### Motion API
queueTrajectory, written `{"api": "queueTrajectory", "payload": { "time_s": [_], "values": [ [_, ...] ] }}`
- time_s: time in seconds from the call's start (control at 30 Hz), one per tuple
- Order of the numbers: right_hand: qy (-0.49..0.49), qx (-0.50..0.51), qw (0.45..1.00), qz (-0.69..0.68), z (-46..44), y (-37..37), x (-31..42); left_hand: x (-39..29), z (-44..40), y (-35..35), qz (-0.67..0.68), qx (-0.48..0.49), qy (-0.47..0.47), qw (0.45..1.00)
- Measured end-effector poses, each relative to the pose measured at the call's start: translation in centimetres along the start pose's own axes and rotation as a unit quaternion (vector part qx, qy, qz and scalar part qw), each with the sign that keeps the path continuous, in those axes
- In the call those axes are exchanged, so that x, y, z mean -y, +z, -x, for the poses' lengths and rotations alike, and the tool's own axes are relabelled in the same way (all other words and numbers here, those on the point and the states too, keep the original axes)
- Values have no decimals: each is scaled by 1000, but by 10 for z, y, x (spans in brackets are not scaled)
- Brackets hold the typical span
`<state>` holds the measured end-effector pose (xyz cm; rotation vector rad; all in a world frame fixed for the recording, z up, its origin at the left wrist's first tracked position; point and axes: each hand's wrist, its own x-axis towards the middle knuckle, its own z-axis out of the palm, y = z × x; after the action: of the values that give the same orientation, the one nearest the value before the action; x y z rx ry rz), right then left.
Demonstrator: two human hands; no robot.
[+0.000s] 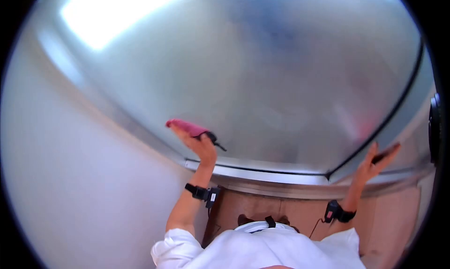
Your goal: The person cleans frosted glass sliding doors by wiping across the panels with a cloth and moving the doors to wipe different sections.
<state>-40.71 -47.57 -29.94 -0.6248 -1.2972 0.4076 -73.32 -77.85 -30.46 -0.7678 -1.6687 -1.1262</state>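
Frosted grey glass (pixel 262 105) is faced near left by a pink fabric cloth (pixel 190 127), held flat by the left hand (pixel 202 150), seemingly for wide contact; whether the right hand (pixel 366 168), near right, grasps anything cannot be told.

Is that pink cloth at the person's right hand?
No, the pink cloth is at the left hand, while the right hand is well apart from it.

Shirt (pixel 281 251): white, short-sleeved. Wrist straps (pixel 196 191): black, two, each with black box (pixel 209 201); white label (pixel 213 197) left, red label (pixel 329 214) right; thin dark cable (pixel 316 227).
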Motion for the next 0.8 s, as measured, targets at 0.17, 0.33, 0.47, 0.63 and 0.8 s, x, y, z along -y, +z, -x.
{"api": "queueTrajectory", "payload": {
  "time_s": [0.17,0.33,0.47,0.63,0.8],
  "values": [
    [16,6,1000,-18,7,-7,-19,-37,-43,13,-75,-7,144,987],
    [17,11,998,-65,14,-7,-28,-113,-106,31,-127,-44,264,955],
    [-16,32,999,-40,3,-7,-10,-175,-119,41,-162,-54,311,935],
    [30,52,997,-41,8,-9,-18,-251,-71,94,-150,100,355,917],
    [-24,42,999,-14,7,-10,-18,-297,-24,133,-81,159,432,884]
  ]
}}
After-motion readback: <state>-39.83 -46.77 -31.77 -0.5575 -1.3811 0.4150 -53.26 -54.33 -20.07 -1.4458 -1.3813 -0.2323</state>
